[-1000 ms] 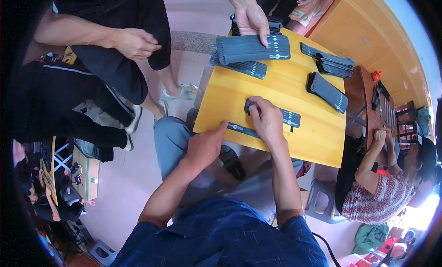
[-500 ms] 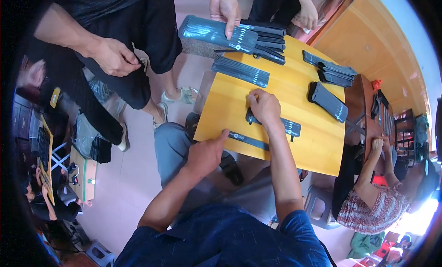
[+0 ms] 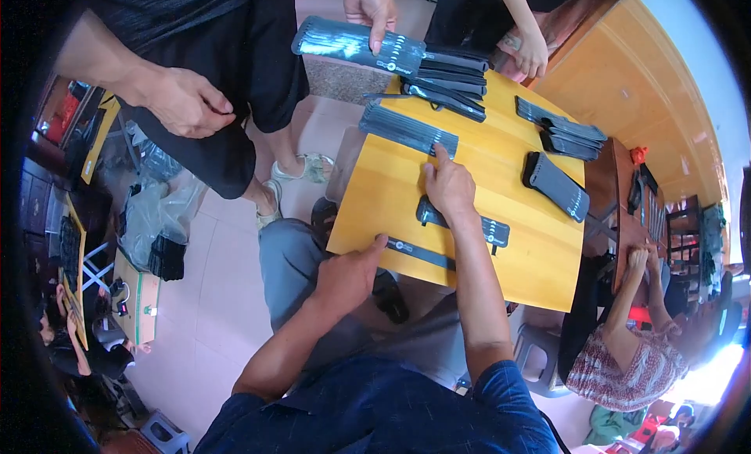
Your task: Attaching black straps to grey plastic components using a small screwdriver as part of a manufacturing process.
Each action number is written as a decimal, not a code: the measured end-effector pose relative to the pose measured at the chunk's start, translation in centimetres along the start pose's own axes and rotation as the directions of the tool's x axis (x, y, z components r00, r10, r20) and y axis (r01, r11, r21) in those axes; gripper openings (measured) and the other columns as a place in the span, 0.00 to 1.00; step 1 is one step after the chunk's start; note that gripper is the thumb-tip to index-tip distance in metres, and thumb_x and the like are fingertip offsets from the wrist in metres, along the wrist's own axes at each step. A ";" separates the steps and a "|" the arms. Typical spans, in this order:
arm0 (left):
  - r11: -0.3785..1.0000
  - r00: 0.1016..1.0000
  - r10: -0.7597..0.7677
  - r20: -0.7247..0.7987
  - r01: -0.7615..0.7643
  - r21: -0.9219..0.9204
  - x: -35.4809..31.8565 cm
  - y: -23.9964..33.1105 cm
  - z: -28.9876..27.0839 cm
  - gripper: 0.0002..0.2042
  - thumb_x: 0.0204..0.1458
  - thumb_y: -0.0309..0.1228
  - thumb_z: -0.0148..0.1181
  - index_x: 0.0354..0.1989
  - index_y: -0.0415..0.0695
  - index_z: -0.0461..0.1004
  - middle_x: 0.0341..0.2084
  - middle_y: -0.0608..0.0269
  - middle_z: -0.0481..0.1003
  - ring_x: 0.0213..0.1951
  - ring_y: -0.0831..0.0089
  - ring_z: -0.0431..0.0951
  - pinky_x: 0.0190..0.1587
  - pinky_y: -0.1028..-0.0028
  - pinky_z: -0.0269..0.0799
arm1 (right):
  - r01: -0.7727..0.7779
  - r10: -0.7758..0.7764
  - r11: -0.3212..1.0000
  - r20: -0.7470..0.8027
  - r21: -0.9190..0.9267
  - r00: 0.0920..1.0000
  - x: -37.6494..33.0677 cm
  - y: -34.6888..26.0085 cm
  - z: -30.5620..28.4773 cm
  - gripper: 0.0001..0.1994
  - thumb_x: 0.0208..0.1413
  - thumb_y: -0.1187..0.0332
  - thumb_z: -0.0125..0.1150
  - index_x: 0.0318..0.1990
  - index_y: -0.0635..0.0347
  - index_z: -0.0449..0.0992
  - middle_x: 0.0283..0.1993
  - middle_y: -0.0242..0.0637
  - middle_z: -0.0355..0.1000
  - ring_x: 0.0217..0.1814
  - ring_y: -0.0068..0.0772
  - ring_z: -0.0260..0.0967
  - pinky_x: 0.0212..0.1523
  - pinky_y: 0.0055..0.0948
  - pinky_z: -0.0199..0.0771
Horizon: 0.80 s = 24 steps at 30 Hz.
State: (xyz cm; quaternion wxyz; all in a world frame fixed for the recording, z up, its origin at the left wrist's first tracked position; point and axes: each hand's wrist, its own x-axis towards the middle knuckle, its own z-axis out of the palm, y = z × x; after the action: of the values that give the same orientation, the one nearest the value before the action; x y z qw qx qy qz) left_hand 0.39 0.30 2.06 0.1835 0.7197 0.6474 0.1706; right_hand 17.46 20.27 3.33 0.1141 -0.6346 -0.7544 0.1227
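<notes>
A person sits at a yellow table [image 3: 501, 172], both hands on dark flat strips. The right hand [image 3: 449, 190] lies open, palm down, on one end of a wide black strip [image 3: 486, 229] with pale marks, its index finger stretched forward to touch a grey ribbed stack [image 3: 407, 129]. The left hand [image 3: 348, 276], loosely curled, presses its thumb on the near end of a narrow black strip [image 3: 418, 252] along the table's edge. Beyond the right hand, a standing person's hand [image 3: 371, 7] holds a grey pack [image 3: 356, 43].
</notes>
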 end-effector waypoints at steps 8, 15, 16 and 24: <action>0.997 0.994 -0.062 0.085 0.066 -0.049 -0.1 -0.2 0.2 0.24 0.63 0.34 0.55 0.70 0.56 0.68 0.34 0.48 0.82 0.34 0.48 0.84 0.37 0.51 0.79 | 0.015 -0.012 0.999 0.045 -0.050 0.999 -0.2 -0.1 -0.1 0.24 0.64 0.60 0.56 0.66 0.58 0.72 0.39 0.57 0.81 0.42 0.57 0.81 0.45 0.52 0.81; 1.000 0.999 0.011 -0.033 -0.011 0.010 0.0 -0.2 0.3 0.22 0.62 0.31 0.52 0.65 0.53 0.72 0.28 0.53 0.81 0.29 0.52 0.84 0.31 0.55 0.81 | 0.032 -0.023 0.994 0.084 -0.106 0.996 0.2 0.0 -0.1 0.24 0.64 0.60 0.56 0.66 0.55 0.73 0.41 0.53 0.82 0.43 0.55 0.82 0.45 0.52 0.81; 1.000 0.999 0.012 -0.034 -0.012 0.015 -0.1 -0.3 0.4 0.22 0.62 0.31 0.53 0.65 0.53 0.72 0.28 0.52 0.81 0.29 0.52 0.84 0.31 0.55 0.81 | 0.040 -0.029 0.993 0.092 -0.111 0.995 0.2 0.0 -0.1 0.24 0.64 0.60 0.56 0.66 0.55 0.73 0.41 0.52 0.82 0.43 0.55 0.82 0.45 0.52 0.81; 1.000 1.000 -0.008 -0.002 0.008 0.024 -0.1 -0.2 0.5 0.23 0.59 0.29 0.53 0.65 0.54 0.73 0.29 0.52 0.82 0.30 0.52 0.84 0.32 0.55 0.81 | -0.012 0.011 0.999 -0.024 -0.051 1.000 1.0 -0.5 -0.7 0.15 0.59 0.58 0.62 0.47 0.57 0.82 0.42 0.50 0.82 0.46 0.53 0.81 0.46 0.49 0.81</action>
State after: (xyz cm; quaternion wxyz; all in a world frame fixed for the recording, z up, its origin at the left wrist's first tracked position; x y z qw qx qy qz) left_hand 0.42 0.20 1.51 0.1750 0.7191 0.6525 0.1628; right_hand 17.09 21.25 4.15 0.1061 -0.6430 -0.7523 0.0967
